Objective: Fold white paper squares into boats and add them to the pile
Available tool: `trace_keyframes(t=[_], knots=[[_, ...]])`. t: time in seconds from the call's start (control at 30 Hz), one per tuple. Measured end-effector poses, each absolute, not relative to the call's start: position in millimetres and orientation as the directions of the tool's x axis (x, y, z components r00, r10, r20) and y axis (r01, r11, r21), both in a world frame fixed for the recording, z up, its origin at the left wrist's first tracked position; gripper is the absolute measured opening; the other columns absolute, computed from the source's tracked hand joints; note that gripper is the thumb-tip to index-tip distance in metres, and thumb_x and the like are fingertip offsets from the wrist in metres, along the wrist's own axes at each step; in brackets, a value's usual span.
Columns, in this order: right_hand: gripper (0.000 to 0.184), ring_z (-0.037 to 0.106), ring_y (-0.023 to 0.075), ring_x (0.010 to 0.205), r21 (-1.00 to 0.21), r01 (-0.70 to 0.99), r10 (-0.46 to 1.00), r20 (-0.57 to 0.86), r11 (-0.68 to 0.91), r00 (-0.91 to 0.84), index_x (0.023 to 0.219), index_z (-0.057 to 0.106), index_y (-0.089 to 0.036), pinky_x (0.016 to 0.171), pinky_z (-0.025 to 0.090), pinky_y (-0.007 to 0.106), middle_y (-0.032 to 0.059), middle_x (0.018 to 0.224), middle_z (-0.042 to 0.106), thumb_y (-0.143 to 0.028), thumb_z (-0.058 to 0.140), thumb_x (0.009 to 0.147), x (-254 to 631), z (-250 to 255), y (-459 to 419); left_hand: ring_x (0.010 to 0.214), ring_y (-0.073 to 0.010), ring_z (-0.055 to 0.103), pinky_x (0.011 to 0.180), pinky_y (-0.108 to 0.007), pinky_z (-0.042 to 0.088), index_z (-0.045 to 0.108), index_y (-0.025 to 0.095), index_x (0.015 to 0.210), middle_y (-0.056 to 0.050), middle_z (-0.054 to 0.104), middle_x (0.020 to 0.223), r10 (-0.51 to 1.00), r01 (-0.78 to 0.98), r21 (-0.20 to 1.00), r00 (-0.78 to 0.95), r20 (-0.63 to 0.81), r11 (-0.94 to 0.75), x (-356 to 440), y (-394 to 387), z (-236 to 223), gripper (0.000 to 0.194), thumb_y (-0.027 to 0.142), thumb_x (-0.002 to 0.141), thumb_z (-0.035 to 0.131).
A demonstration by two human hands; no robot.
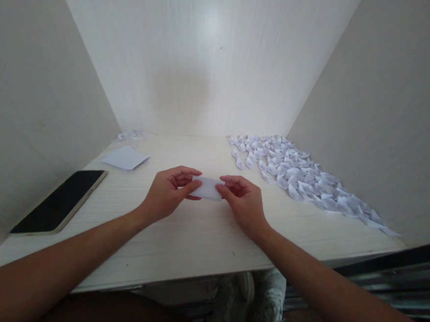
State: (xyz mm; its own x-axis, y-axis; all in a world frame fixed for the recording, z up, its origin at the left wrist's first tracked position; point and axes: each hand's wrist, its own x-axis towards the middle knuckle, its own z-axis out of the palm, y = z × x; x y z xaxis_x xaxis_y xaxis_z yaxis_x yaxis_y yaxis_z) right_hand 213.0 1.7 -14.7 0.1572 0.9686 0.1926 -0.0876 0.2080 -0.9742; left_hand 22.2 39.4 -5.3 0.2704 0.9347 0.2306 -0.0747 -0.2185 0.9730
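A small folded piece of white paper (207, 188) is held just above the pale wooden desk (195, 233) between both hands. My left hand (168, 193) pinches its left end with thumb and fingers closed. My right hand (243, 202) pinches its right end the same way. Both forearms reach in from the bottom corners of the view.
A heap of several small folded white paper pieces (298, 176) spreads along the right side. A flat white sheet (126, 158) and paper scraps (131, 135) lie at the back left. A dark phone (61, 200) lies at the left. Walls close in on three sides.
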Motion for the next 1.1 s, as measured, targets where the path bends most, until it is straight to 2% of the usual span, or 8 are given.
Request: trace_keyframes(t=[0.3,1.1], knots=[[0.027,0.064,0.017,0.068,-0.976,-0.108,0.969,0.17,0.191,0.179,0.086,0.074,-0.023,0.069,0.053,0.035,0.0004,0.073,0.07,-0.036,0.087,0.067,214.7,-16.7,3.9,0.076,-0.0233,0.076,0.058,-0.036,0.069,0.076,0.012,0.094,-0.006,0.076,0.08,0.949,-0.067,0.968,0.194,0.25,-0.242,21.4,41.4,-4.5,0.041,0.037,0.065,0.09],[0.028,0.064,0.0138,0.065,-0.977,-0.123,0.973,0.155,0.177,0.169,0.086,0.074,-0.019,0.065,0.052,0.029,0.0003,0.073,0.072,-0.032,0.086,0.065,215.7,-16.5,5.3,0.07,-0.02,0.075,0.056,-0.031,0.068,0.078,0.012,0.09,-0.005,0.076,0.077,0.952,-0.038,0.973,0.201,0.231,-0.228,21.0,41.5,-3.3,0.035,0.035,0.066,0.09]])
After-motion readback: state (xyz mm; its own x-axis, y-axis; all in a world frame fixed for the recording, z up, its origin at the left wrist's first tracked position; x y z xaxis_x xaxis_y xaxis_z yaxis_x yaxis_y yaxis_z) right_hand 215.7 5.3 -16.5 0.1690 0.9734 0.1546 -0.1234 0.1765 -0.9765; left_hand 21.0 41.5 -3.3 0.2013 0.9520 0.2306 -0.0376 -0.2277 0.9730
